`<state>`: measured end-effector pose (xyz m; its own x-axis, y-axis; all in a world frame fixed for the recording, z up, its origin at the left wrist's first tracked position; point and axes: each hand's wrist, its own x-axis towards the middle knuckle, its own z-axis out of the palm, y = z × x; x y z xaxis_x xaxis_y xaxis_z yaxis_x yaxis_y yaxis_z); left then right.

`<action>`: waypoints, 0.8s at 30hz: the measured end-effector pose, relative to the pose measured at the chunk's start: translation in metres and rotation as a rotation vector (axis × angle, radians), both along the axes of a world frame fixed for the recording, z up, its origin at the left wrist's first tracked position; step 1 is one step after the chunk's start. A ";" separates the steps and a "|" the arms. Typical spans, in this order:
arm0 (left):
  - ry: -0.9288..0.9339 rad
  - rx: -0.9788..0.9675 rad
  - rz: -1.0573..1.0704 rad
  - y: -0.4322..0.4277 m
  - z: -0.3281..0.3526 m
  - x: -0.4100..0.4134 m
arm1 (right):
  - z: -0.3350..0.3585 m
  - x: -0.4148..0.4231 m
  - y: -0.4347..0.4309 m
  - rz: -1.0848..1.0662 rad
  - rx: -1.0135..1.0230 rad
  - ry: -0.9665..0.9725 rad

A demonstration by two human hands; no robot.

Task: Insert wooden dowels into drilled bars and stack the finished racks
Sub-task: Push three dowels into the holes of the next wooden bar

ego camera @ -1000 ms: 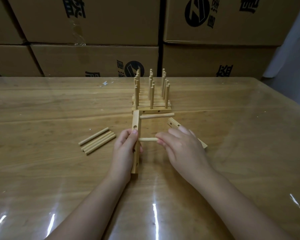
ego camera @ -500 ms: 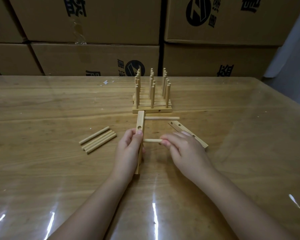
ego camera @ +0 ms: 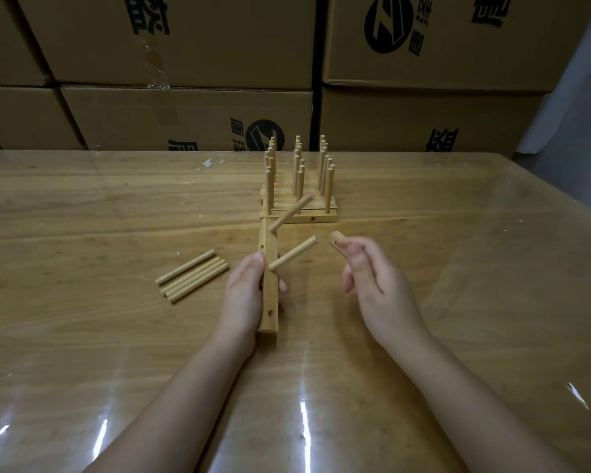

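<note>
the left hand [ego camera: 246, 291] gripped a drilled bar [ego camera: 269, 302] near the middle of the table [ego camera: 82, 336], thumb on one face and fingers curled round the other, with the bar pointing toward the far edge. two dowels stood out of it, slanting up and to the right: the nearer dowel [ego camera: 294, 252] just past the thumb, the farther dowel [ego camera: 291, 213] near the bar's far end. the right hand [ego camera: 376, 278] hung loose beside them, fingers lightly curled, grasping nothing and clear of the nearer dowel's tip. the end of a second bar [ego camera: 336, 238] showed just behind its fingertips; contact could not be told. loose dowels [ego camera: 193, 276] lay side by side left of the held bar. the stack of finished racks [ego camera: 299, 199] stood beyond it, toward the far edge, before cardboard boxes [ego camera: 185, 114].
</note>
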<state>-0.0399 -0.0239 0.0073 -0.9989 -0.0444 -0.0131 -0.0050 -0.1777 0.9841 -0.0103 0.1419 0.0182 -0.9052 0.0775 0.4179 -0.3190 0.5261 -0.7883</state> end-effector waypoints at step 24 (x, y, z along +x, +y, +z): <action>0.170 0.237 0.148 -0.006 -0.003 0.000 | -0.013 -0.089 -0.086 0.319 0.487 -0.258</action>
<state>-0.0397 -0.0302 0.0041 -0.9707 -0.2046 0.1263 0.1989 -0.3881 0.8999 -0.0993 0.0557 0.0055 -0.9285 -0.3569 0.1030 -0.3514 0.7541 -0.5549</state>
